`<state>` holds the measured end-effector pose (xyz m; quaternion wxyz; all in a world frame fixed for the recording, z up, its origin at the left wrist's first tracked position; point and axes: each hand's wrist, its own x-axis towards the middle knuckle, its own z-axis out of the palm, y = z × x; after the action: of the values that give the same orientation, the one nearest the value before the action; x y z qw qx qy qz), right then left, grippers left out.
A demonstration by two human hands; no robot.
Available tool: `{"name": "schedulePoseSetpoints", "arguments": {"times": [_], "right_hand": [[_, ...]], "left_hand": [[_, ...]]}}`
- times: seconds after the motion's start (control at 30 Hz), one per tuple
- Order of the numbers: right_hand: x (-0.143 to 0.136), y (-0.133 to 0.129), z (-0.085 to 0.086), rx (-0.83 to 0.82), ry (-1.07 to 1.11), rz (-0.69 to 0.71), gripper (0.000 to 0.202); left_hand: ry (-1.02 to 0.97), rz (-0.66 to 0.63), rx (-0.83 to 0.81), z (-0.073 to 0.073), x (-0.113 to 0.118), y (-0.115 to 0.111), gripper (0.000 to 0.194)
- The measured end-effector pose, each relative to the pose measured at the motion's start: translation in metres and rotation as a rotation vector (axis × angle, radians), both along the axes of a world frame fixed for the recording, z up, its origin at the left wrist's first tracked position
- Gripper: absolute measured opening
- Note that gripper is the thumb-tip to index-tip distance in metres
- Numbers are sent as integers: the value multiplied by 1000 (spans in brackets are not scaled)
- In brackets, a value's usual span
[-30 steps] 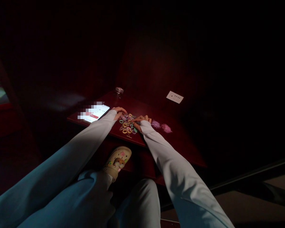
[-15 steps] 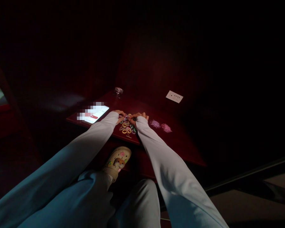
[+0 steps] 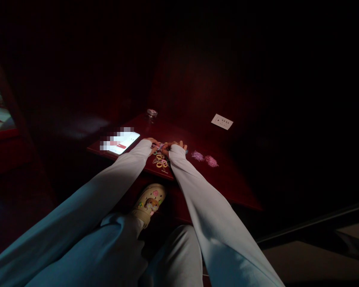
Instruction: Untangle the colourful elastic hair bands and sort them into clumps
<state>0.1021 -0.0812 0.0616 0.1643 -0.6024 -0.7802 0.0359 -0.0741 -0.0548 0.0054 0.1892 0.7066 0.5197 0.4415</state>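
On the dark red tabletop [image 3: 179, 133] lies a loose pile of small coloured hair ties [image 3: 160, 160], yellow, pink and other colours. My left hand [image 3: 152, 144] rests at the pile's left side, thumb and forefinger apart over the ties. At the far right edge of the pile is my right hand [image 3: 177, 145]. Its thumb and forefinger are drawn together over the ties, while the other fingers lift away. Whatever sits between those fingertips is too small and dark to make out. Farther right lie a purple clump [image 3: 198, 156] and a pink clump [image 3: 211, 161] of thin bands.
A lit phone [image 3: 124, 142] lies left of my left hand. A small clear jar [image 3: 151, 114] with a lid stands at the back. A white socket plate [image 3: 222, 122] is on the wall. Below the table edge is a beige clog [image 3: 151, 201] with charms.
My right hand has shifted slightly left over the pile, and a bluish bit now shows beside its outer fingers. The whole view has shifted slightly. Phone, jar and clumps stay in place.
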Motion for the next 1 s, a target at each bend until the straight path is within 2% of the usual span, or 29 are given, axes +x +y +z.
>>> {"name": "schedulePoseSetpoints", "arguments": {"times": [0.3,0.47,0.6,0.7,0.83,1.0], "right_hand": [[-4,-5,5,6,-7,-41,17],[7,-2,6,8,95,-73,19],[17,4,4,-30,239,-96,17],[20,6,3,-41,312,-117,17],[16,4,1,-50,312,-78,21],[9,-3,2,-58,260,-47,23]], "left_hand": [[-25,14,-16,0,1,0,22],[-37,-31,-18,0,-1,0,18],[-85,-88,81,-5,-1,5,16],[-64,-48,144,-7,2,6,15],[29,6,159,-6,4,3,14],[47,-17,169,-3,3,-2,17]]}}
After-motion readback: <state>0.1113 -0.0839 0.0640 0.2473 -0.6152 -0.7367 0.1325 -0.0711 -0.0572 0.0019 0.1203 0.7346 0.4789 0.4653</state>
